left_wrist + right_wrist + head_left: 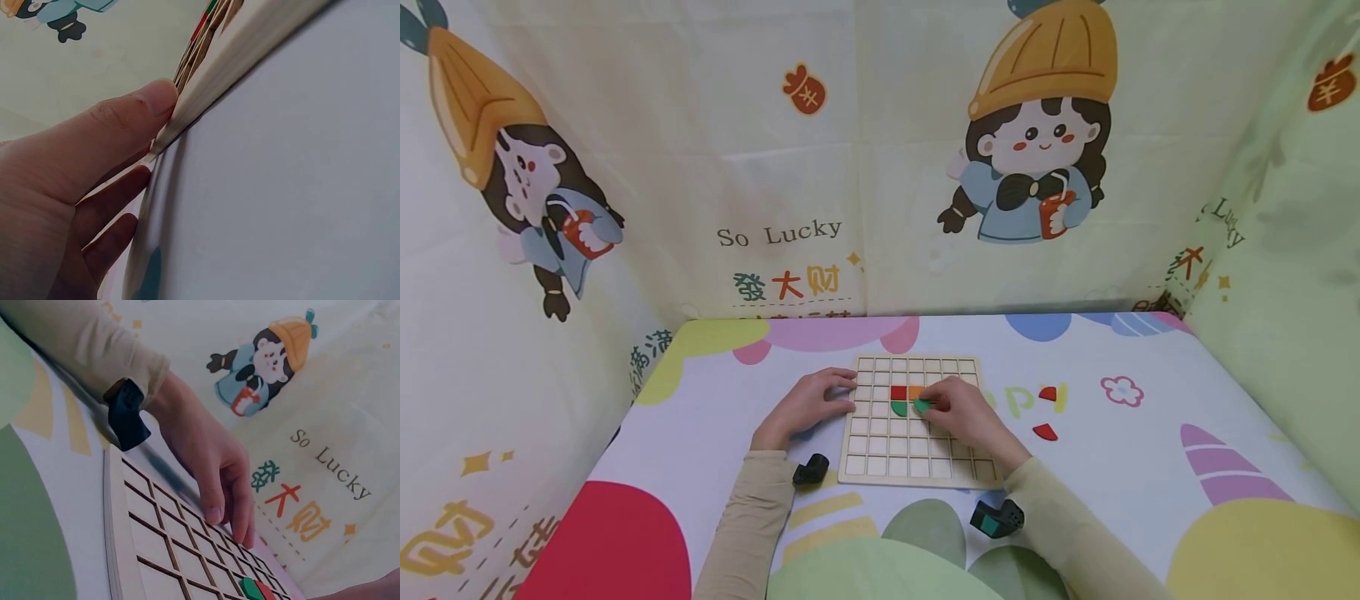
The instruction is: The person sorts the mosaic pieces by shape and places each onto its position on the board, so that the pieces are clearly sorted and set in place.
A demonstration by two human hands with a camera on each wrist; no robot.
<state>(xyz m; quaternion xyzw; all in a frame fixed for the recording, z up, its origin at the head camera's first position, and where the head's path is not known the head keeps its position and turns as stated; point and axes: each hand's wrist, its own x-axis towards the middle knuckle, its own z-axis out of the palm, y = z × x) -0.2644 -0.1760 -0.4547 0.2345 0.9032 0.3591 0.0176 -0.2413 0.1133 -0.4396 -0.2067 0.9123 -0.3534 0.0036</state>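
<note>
Wooden grid board (898, 427) lies on the printed table cover (1097, 442), near the middle of my head view. From my remote seat I log two bare hands at it. Left hand (805, 406): thumb against the board's left edge, fingers loosely extended, gripping nothing. Right hand (972, 419): thumb and fingers pinch a green piece (921, 406) over the board's middle. Just beyond it I note a red square (898, 392) and an orange square (915, 392) side by side, the latter partly hidden by fingers. Quarter-round green tile (899, 408) sits below the red square. Two red wedges (1045, 432) lie on the cover, right of the board.
</note>
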